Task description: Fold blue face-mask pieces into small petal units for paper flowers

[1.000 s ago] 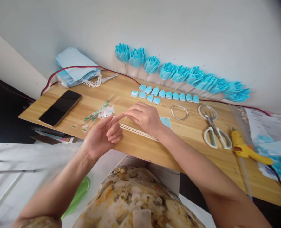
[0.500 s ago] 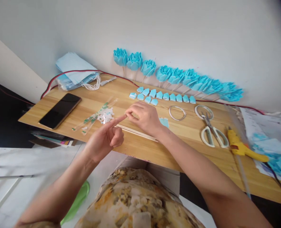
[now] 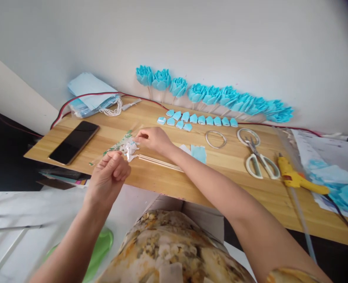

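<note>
My right hand point(image 3: 155, 139) reaches over the table with thumb and fingers pinched together, at the edge of a small heap of white scraps point(image 3: 129, 149). Whatever its fingertips hold, if anything, is too small to make out. My left hand point(image 3: 111, 173) is closed, fingers curled and thumb pressed on them, just in front of the same heap; its contents are hidden. Thin wooden sticks point(image 3: 159, 162) lie partly beneath my right forearm. Beyond that forearm are a light-blue fabric square point(image 3: 198, 153) and a paler piece point(image 3: 185, 149). Clear strips with green print point(image 3: 119, 143) lie beside the scraps.
Blue fabric flowers point(image 3: 178, 87) on sticks lean along the wall, behind rows of small blue folded pieces point(image 3: 201, 120). A wire ring point(image 3: 216, 139), scissors point(image 3: 258, 157) and a yellow glue gun point(image 3: 293, 175) lie right. A phone point(image 3: 74, 142) and blue masks point(image 3: 91, 92) are left.
My right hand has moved left, away from my left fingertip, to the scraps. My left hand has drawn back left and its pointing index finger has curled in. The camera view has shifted slightly.
</note>
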`<state>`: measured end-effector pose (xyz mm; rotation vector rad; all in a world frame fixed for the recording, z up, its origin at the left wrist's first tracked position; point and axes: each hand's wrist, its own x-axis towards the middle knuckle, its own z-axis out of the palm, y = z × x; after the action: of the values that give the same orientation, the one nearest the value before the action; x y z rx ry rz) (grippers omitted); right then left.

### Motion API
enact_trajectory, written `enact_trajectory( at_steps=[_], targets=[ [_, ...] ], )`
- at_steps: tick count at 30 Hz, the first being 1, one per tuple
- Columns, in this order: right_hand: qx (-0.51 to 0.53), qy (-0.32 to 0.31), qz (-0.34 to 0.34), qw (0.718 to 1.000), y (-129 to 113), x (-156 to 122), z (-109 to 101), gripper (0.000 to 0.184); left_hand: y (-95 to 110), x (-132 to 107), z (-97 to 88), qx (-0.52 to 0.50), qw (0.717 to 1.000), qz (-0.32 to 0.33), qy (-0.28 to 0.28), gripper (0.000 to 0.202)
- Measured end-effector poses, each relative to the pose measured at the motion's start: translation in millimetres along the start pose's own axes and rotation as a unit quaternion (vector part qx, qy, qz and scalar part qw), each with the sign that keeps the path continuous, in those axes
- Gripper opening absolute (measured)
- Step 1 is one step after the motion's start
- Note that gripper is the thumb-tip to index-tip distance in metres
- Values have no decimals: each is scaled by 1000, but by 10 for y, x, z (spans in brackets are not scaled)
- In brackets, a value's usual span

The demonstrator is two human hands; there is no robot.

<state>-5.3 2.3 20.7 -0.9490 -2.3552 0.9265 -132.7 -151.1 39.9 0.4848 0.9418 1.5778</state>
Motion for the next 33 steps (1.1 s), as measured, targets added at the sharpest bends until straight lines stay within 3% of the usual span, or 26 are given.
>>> enact_trajectory(
  at_steps=[3,7,11,15,17,20,25,27,31,33],
  targets=[
    [-7,-22,-21,999,-37,78,66,36,29,-26,-33,-3,1000,5,9,8],
    [8,-25,-8,1000,-14,126,89,16,40,-40,-74,-1,1000,5,14,12],
    [8,-10,5,1000,-1,143,107,9,45,-26,-85,8,1000,2,3,16],
    [-27,-13,1,1000,-35,111,52,18,64,11,-66,11,1000,6,11,16],
    [-42,-17,-20,999,-42,25,-66,28,77,26,-43,17,1000,13,13,26],
    [-53,9,-41,998,14,-244,-401,50,82,38,1,45,998,39,-1,38],
    [-70,123,61,988,335,-953,-1137,36,-8,70,108,96,992,70,-29,39],
    [-97,125,113,981,492,-1228,-1336,29,-63,93,181,117,989,75,-54,37],
    [-127,106,166,972,697,-1577,-1439,22,-153,165,383,199,965,111,-129,42],
    [-154,92,172,969,713,-1629,-1388,20,-196,221,496,299,931,125,-168,49]
  ],
)
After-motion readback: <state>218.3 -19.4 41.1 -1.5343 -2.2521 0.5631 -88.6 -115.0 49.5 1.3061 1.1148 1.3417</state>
